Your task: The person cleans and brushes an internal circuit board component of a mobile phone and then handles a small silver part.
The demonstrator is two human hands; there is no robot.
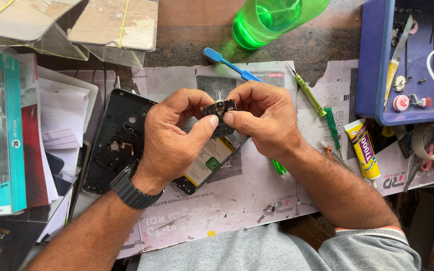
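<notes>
Both hands meet above the middle of the bench, pinching a small dark circuit board [219, 107] between them: the left hand [173, 131] grips its left end with thumb and forefinger, the right hand [263, 118] clamps its right end the same way, so the board is held level in the air, clear of everything below. Directly under it lies an opened phone body [208, 163] with its pale battery showing, angled across a worn printed paper mat [237, 200]. Just left of the left hand, nearly touching the wrist, rests a black phone back cover [116, 143] — its inner side up. Room is tight on the left, where boxed packages [1, 135] and loose papers crowd to the cover's edge. Behind the hands a blue toothbrush [227, 64] lies slanted, and beyond it a green plastic bottle [272, 20] sits near the bench's far edge. To the right, a green-handled screwdriver [307, 93] and a yellow glue tube [363, 150] lie on the mat, well apart from the right hand, and a blue tray [372, 65] of small tools closes off that side — the freest strip of mat is the near part, between the forearms.
</notes>
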